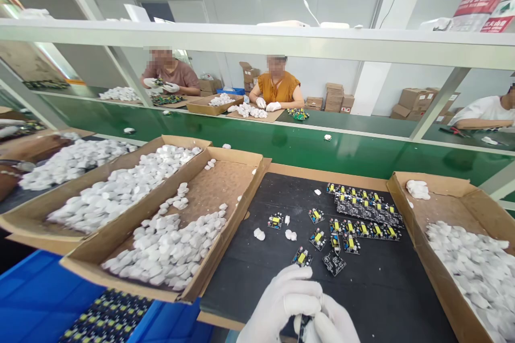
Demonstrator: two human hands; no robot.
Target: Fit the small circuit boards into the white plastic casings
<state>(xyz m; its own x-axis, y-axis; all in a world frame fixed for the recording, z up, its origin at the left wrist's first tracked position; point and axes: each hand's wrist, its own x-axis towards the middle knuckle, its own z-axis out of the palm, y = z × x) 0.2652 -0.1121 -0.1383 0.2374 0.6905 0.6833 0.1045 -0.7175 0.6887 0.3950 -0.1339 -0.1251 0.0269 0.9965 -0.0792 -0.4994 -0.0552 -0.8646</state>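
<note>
My left hand (pixel 279 300), in a white glove, is closed at the bottom centre with its fingers bent over a small circuit board (pixel 304 327). Only a dark edge of that board shows. Against it from the other side presses my right hand (pixel 337 321), also gloved and closed; whether it grips a white part too is hidden. Just beyond my fingers lie a loose circuit board (pixel 301 257) with a yellow component and an overturned one (pixel 334 262). Small white plastic pieces (pixel 291 235) rest nearby on the black mat (pixel 249 273).
Cardboard trays of white pieces stand at left (pixel 265 163) and right (pixel 396 187). Rows of circuit boards (pixel 364 229) line the mat's far right. A blue bin (pixel 177 321) holds more boards at lower left. Beyond the green conveyor (pixel 362 150), co-workers (pixel 277 86) sit under a white shelf (pixel 257 37).
</note>
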